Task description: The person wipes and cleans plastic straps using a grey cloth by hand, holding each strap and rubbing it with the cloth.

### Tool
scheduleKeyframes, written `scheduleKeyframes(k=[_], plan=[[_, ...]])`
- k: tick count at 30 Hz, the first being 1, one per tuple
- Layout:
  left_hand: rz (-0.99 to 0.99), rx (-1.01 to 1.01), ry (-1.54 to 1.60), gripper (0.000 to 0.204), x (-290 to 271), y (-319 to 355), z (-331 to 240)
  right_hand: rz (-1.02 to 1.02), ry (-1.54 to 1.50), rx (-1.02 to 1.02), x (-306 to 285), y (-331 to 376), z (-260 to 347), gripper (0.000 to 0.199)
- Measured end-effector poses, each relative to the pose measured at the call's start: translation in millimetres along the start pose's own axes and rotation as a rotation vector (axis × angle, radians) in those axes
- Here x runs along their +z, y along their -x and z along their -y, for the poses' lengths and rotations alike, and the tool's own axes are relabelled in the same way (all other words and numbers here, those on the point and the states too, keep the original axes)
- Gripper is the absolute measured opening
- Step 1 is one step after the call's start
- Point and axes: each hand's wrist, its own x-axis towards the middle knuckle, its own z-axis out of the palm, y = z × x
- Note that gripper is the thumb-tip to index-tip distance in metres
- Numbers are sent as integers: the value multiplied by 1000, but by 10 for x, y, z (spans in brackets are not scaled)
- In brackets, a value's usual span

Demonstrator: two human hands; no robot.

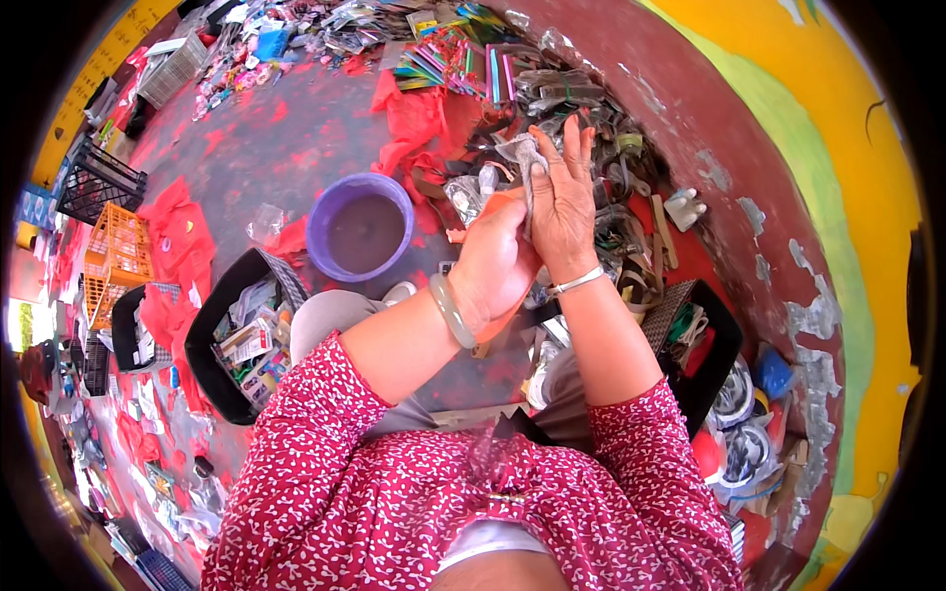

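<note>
My left hand [490, 258], with a pale bangle on its wrist, is closed in front of my chest. An orange flat piece [501, 323] shows below it and again above its thumb; its kind is hidden by the hand. Pressed close on the right is my right hand [564, 202], a silver bracelet at its wrist and its fingers stretched upward. A crumpled grey cloth [524, 158] sits between the two hands, under my right thumb. The left fingertips are hidden behind the right hand.
A purple basin [322, 231] of murky water stands ahead on the left. Black baskets [212, 325] of packaged goods flank my knees. A heap of dark straps and packets [626, 246] lies along the peeling wall [729, 172]. Orange crates [123, 241] stand far left.
</note>
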Motion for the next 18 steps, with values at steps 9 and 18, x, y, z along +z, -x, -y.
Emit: scheduleKeyframes(k=[9,18], plan=[[-20,73,22,36,-41,-91,-231,-1,-1,-139,87,68,4,42],[182,70,182,33,-138,-173,-315,32,-10,-132,118,150,-83,38]])
